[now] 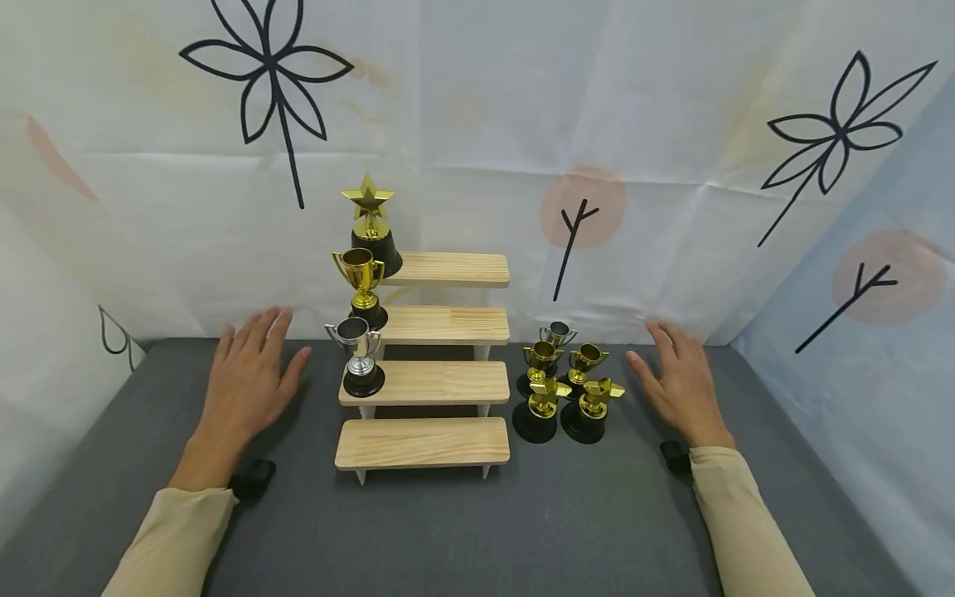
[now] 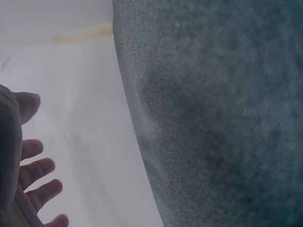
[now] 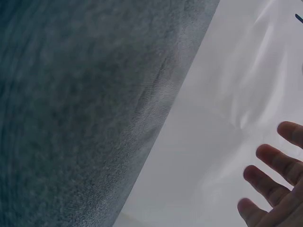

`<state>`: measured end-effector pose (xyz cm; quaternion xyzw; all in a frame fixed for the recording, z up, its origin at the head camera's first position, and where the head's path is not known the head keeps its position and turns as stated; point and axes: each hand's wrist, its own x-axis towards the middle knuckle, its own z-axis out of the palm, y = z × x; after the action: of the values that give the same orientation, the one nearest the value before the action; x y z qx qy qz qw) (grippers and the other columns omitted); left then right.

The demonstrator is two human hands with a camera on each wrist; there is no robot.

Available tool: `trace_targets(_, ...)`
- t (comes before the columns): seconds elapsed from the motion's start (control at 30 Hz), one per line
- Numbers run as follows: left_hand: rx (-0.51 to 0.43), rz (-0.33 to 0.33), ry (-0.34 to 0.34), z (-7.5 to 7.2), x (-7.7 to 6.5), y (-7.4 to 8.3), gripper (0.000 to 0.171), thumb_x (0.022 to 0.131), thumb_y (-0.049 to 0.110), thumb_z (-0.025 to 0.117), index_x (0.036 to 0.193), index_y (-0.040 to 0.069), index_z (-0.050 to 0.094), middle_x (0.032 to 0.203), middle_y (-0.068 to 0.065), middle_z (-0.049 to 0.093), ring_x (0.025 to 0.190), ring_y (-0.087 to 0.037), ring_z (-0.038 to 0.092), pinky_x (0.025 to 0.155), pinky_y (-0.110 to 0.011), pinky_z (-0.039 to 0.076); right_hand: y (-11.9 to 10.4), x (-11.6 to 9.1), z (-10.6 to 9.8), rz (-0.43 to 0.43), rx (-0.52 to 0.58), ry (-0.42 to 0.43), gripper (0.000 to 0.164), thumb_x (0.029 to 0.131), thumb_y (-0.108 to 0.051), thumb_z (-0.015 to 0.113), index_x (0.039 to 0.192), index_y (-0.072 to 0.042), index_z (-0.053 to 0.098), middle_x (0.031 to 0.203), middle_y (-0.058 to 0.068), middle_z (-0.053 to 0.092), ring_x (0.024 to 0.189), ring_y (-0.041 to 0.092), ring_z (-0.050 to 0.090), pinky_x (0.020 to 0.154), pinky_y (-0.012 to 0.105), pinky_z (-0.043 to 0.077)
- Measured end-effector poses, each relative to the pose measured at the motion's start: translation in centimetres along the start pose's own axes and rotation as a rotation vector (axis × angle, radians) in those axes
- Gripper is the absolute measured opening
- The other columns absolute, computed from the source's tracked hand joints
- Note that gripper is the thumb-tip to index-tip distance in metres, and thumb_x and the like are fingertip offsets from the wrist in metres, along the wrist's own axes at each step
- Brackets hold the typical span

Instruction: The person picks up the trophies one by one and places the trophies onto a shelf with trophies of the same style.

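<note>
My left hand (image 1: 249,377) is left of a four-step wooden display stand (image 1: 425,444), fingers extended and holding nothing. At the stand's left end, a gold star trophy (image 1: 369,203) is on the top step, a gold cup trophy (image 1: 360,269) on the one below, and a silver cup trophy (image 1: 355,338) on the third. My right hand (image 1: 682,385), fingers spread, holds nothing beside a group of small trophies. That group has a silver cup (image 1: 558,333) at the back, two gold cups (image 1: 587,357) in the middle and two gold-topped trophies (image 1: 594,400) in front, all on black bases.
A dark grey table (image 1: 448,539) lies under everything. Behind it hangs a pale cloth backdrop (image 1: 462,108) with leaf drawings, and its right side turns bluish. Dark bands (image 1: 252,479) sit at both wrists, by the beige sleeves. A thin dark loop (image 1: 115,336) hangs at the left.
</note>
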<state>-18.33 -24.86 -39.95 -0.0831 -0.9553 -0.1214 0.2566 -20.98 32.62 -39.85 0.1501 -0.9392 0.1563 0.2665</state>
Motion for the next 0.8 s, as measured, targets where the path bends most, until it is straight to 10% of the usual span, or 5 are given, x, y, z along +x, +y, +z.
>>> trace_targets(0.8,-0.494,-0.154,-0.083,-0.6,-0.6,1.2,0.046,0.097,0.019,0.072,0.134,-0.006,0.062,0.130,-0.030,0.061,0.119,-0.049,0.059,0.097,-0.063,0.052,-0.7,-0.3,0.0,0.126,0.066,-0.066,0.055,0.103,-0.029,0.062,0.141,0.009,0.051,0.137,0.032,0.049,0.127,0.051,0.045,0.102,0.069,0.041)
